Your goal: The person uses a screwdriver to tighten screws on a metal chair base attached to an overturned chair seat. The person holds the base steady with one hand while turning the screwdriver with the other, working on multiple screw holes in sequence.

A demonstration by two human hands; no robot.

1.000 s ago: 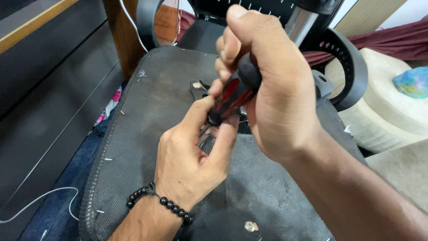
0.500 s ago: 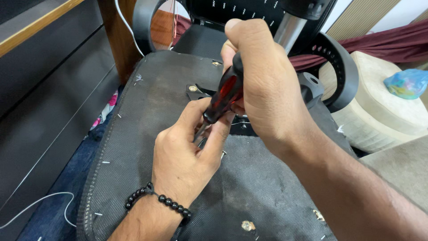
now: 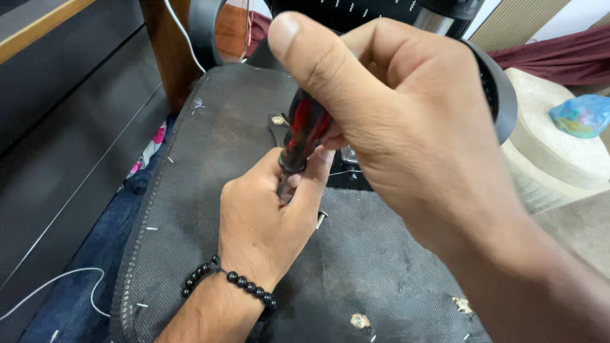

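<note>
My right hand (image 3: 406, 127) is wrapped around the red and black handle of a screwdriver (image 3: 304, 133), held nearly upright over the dark fabric underside of a chair seat (image 3: 210, 165). My left hand (image 3: 264, 219), with a black bead bracelet at the wrist, pinches the screwdriver's metal shaft just below the handle, close to a black metal bracket (image 3: 346, 171) on the seat. The tip and whatever it touches are hidden by my left fingers.
A brass screw head (image 3: 277, 120) sits on the bracket. The fabric has torn spots (image 3: 359, 321) and staples along its edge. A black curved armrest (image 3: 499, 95) is at the right, a cream cushion with a blue bag (image 3: 581, 114) beyond, dark cabinets at the left.
The view has closed in on my hands. My right hand has shifted on the screwdriver handle, with the thumb now on top. My left hand stays on the shaft.
</note>
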